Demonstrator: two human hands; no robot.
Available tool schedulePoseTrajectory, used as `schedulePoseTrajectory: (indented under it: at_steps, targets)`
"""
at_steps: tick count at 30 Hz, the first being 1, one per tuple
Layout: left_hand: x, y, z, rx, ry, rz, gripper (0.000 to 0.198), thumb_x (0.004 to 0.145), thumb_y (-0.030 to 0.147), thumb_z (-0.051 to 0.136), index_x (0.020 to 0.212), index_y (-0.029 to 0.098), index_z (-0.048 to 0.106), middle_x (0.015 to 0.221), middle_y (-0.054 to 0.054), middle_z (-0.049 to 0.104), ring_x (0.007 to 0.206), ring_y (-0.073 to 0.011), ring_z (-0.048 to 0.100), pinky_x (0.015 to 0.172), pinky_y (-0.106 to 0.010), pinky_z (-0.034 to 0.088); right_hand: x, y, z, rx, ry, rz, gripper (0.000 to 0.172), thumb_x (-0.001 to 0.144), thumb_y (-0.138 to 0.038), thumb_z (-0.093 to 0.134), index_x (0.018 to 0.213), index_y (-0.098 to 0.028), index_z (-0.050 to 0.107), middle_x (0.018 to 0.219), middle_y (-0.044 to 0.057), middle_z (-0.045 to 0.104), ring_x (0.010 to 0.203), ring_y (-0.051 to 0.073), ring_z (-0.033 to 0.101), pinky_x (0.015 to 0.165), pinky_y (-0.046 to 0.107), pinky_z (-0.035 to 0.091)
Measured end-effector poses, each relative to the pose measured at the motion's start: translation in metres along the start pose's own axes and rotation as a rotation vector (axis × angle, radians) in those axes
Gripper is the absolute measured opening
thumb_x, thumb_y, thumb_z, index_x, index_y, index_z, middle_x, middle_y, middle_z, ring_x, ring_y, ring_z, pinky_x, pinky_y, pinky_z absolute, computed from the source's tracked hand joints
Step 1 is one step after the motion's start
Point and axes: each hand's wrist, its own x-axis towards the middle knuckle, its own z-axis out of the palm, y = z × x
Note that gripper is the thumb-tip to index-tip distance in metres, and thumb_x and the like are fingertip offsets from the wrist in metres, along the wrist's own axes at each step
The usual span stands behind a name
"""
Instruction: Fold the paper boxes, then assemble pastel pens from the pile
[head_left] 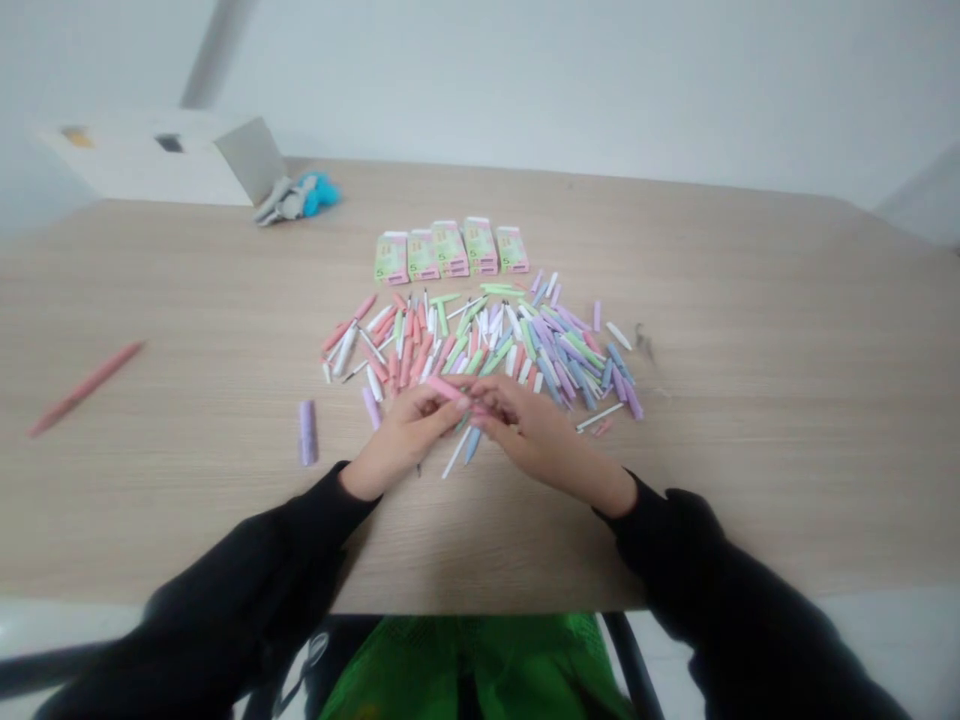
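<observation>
while the left hand (pixel 401 438) and right hand (pixel 534 436) meet, are they gripping?

yes, both closed on a pink pen piece (pixel 448 388), at the edge of the pastel pen pile (pixel 480 345) on the surface (pixel 187 300).

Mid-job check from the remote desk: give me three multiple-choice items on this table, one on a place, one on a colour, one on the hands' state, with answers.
1. Where do the green-and-pink cardboard boxes stand relative to the pile of slim pastel pen pieces?
A) Beyond it
B) Left of it
C) Under the hands

2. What colour is the long slim rod lying apart on the light wooden table?
A) Blue
B) Pink
C) Green

3. How are the left hand and right hand?
A) Flat and far apart
B) Meeting at a pink piece
C) Resting on the boxes

1: A, the row lies on the pile's far side.
2: B, it shows pink.
3: B, their fingers come together there.
</observation>
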Motion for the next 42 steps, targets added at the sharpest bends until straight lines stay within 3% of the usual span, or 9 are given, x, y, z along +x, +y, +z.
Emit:
schedulePoseTrajectory:
  at_steps: [4, 7, 10, 13, 17, 27, 37, 40, 42]
  targets:
    - [0.001, 0.003, -0.003, -0.213, 0.153, -0.128, 0.042, 0.074, 0.054, 0.083, 0.076, 0.014, 0.071, 0.059, 0.002, 0.054, 0.053, -0.0078, 0.042, 0.051, -0.019, 0.034, -0.006, 0.008, -0.017, -0.043, -0.058, -0.060, 0.032, 0.094, -0.018, 0.053, 0.125, -0.021, 0.059, 0.117, 0.009, 0.069, 0.094, 0.019, 0.066, 0.085, 0.034, 0.052]
    - [0.003, 0.009, -0.009, -0.350, 0.169, -0.168, 0.043, 0.069, 0.055, 0.086, 0.076, 0.015, 0.071, 0.061, 0.002, 0.057, 0.056, -0.0086, 0.048, 0.053, -0.019, 0.041, -0.020, 0.030, -0.060, -0.179, 0.058, 0.105, 0.025, 0.090, -0.017, 0.055, 0.113, -0.018, 0.066, 0.104, 0.008, 0.070, 0.080, 0.017, 0.065, 0.074, 0.032, 0.052]
    - [0.005, 0.012, -0.014, -0.396, 0.175, -0.133, 0.041, 0.071, 0.053, 0.086, 0.076, 0.015, 0.071, 0.069, 0.000, 0.062, 0.062, -0.0099, 0.054, 0.055, -0.018, 0.046, -0.047, 0.061, -0.101, -0.305, 0.032, 0.289, 0.017, 0.085, -0.018, 0.056, 0.095, -0.018, 0.071, 0.084, 0.004, 0.070, 0.068, 0.017, 0.061, 0.066, 0.031, 0.049]
    - [0.005, 0.012, -0.015, -0.420, 0.144, -0.103, 0.038, 0.074, 0.051, 0.084, 0.076, 0.016, 0.071, 0.076, -0.001, 0.065, 0.069, -0.0109, 0.058, 0.059, -0.018, 0.049, -0.078, 0.083, -0.118, -0.378, 0.134, 0.363, 0.015, 0.083, -0.022, 0.060, 0.089, -0.019, 0.073, 0.081, 0.005, 0.068, 0.067, 0.018, 0.060, 0.066, 0.032, 0.048]
    - [0.003, 0.010, -0.013, -0.414, 0.078, -0.142, 0.036, 0.079, 0.051, 0.080, 0.077, 0.017, 0.071, 0.083, -0.003, 0.068, 0.077, -0.0133, 0.063, 0.064, -0.020, 0.053, -0.100, 0.089, -0.110, -0.358, 0.109, 0.370, 0.017, 0.082, -0.020, 0.060, 0.087, -0.019, 0.076, 0.089, 0.006, 0.065, 0.069, 0.017, 0.058, 0.070, 0.033, 0.050]
    - [0.003, 0.005, -0.017, -0.419, 0.030, -0.173, 0.035, 0.084, 0.050, 0.076, 0.075, 0.017, 0.067, 0.071, -0.001, 0.063, 0.071, -0.0138, 0.062, 0.077, -0.028, 0.059, -0.101, 0.091, -0.094, -0.325, 0.001, 0.360, 0.012, 0.087, -0.022, 0.062, 0.085, -0.019, 0.073, 0.094, 0.008, 0.062, 0.086, 0.022, 0.062, 0.081, 0.036, 0.050]
    - [-0.002, 0.018, -0.009, -0.451, -0.031, -0.231, 0.029, 0.085, 0.040, 0.074, 0.073, 0.016, 0.062, 0.058, 0.003, 0.044, 0.057, -0.0116, 0.050, 0.059, -0.024, 0.047, -0.103, 0.086, -0.087, -0.355, 0.131, 0.402, 0.026, 0.094, -0.018, 0.039, 0.112, -0.019, 0.058, 0.087, 0.009, 0.070, 0.076, 0.024, 0.066, 0.073, 0.037, 0.051]
    - [-0.002, 0.020, -0.010, -0.460, -0.039, -0.246, 0.032, 0.082, 0.040, 0.076, 0.069, 0.016, 0.059, 0.054, 0.004, 0.039, 0.053, -0.0110, 0.043, 0.057, -0.025, 0.044, -0.099, 0.081, -0.083, -0.384, 0.108, 0.356, 0.033, 0.097, -0.024, 0.038, 0.122, -0.017, 0.058, 0.095, 0.011, 0.071, 0.082, 0.025, 0.068, 0.075, 0.037, 0.050]
    - [-0.002, 0.021, -0.011, -0.459, -0.034, -0.249, 0.031, 0.079, 0.038, 0.077, 0.068, 0.017, 0.057, 0.053, 0.004, 0.037, 0.052, -0.0106, 0.040, 0.056, -0.024, 0.041, -0.099, 0.080, -0.082, -0.410, 0.053, 0.374, 0.033, 0.096, -0.027, 0.043, 0.122, -0.017, 0.059, 0.082, 0.006, 0.068, 0.071, 0.023, 0.065, 0.069, 0.034, 0.048]
